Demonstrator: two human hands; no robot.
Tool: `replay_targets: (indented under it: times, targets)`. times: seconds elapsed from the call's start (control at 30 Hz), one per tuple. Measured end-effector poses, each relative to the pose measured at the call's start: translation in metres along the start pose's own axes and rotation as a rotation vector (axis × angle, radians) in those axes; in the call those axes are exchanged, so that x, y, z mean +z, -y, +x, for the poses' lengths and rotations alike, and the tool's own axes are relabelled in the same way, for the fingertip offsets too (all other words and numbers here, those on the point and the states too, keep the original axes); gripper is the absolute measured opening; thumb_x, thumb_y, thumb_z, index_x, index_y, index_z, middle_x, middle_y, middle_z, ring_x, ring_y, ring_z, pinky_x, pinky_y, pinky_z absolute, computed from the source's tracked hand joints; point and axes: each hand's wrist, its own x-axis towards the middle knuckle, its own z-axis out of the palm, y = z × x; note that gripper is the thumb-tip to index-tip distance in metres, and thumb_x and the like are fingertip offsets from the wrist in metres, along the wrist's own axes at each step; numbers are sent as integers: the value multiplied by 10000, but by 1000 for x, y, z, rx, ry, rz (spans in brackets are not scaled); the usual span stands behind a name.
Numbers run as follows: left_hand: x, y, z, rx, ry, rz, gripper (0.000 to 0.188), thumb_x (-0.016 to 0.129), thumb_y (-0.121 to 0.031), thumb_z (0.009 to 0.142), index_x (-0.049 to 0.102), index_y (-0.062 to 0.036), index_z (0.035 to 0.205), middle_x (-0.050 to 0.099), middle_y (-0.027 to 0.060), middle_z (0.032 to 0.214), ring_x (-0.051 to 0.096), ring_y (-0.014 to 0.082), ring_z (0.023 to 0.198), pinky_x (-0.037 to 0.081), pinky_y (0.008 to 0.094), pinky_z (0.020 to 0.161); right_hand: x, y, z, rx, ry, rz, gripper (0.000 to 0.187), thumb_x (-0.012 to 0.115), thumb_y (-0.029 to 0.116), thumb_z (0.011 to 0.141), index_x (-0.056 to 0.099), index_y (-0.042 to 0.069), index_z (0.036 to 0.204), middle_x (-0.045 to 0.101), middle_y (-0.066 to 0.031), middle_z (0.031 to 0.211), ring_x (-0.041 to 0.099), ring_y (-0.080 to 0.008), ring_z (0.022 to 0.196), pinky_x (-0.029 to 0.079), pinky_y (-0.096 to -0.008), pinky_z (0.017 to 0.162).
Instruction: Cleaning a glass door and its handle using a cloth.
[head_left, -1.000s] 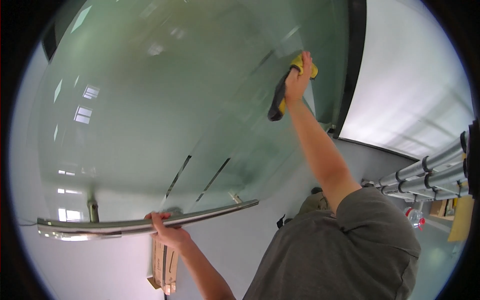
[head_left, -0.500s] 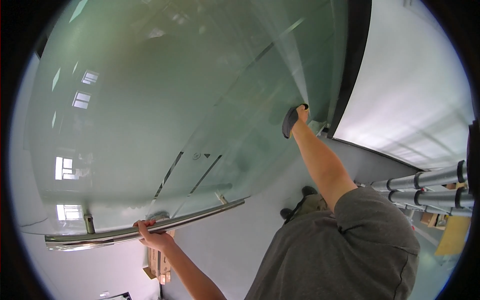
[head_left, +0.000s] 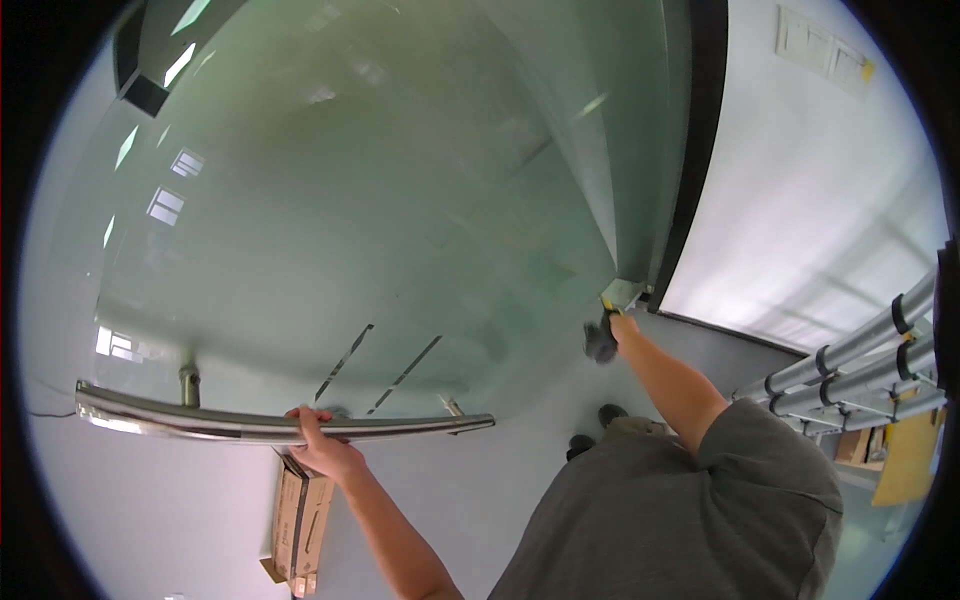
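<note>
Two hands work: our left hand (head_left: 322, 447) clasps the long steel door handle (head_left: 270, 425); our right hand (head_left: 618, 327) grips a dark squeegee (head_left: 600, 343) on frosted glass (head_left: 400, 220).

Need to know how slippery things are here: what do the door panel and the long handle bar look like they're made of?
The door panel looks like frosted, green-tinted glass with a smooth sheen: it mirrors ceiling lights and windows faintly. The handle bar under the left hand looks like polished metal, probably stainless steel, given its bright mirror-like highlights. The right hand holds a dark wiper, material unclear.
</note>
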Motion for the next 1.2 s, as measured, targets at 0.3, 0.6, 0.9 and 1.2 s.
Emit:
replay_targets:
  times: [0.3, 0.6, 0.9, 1.2]
  targets:
    - [-11, 7, 5, 53, 109, -50, 194, 612, -89, 839, 520, 19, 971, 524, 52, 764, 468, 113, 669, 398, 274, 653, -71, 5, -87, 32, 404, 263, 260, 503, 252, 897, 581, 17, 977, 612, -114, 870, 605, -249, 742, 502, -402, 665]
    - [-16, 7, 8, 58, 194, -104, 212, 626, -89, 838, 510, 19, 979, 523, 47, 785, 472, 111, 693, 409, 278, 684, -107, 104, -263, -395, 941, 692, 403, 437, 90, 837, 487, 44, 1234, 585, -118, 1167, 545, -252, 1110, 424, -406, 990]
    - [-19, 11, 9, 11, 187, -121, 207, 618, -82, 839, 506, 12, 987, 524, 42, 791, 474, 105, 689, 402, 263, 684, -66, 95, -246, -197, 872, 761, 315, 478, 133, 903, 518, 55, 1206, 589, -112, 1159, 558, -252, 1092, 427, -405, 985]
    - [-7, -1, 0, 53, 71, -14, 173, 609, -117, 845, 520, -8, 945, 505, 26, 733, 462, 109, 663, 393, 276, 663, -41, 127, -147, -949, 404, -236, 304, 561, 95, 851, 555, 58, 1153, 581, -148, 1126, 514, -322, 1115, 396, -397, 966]
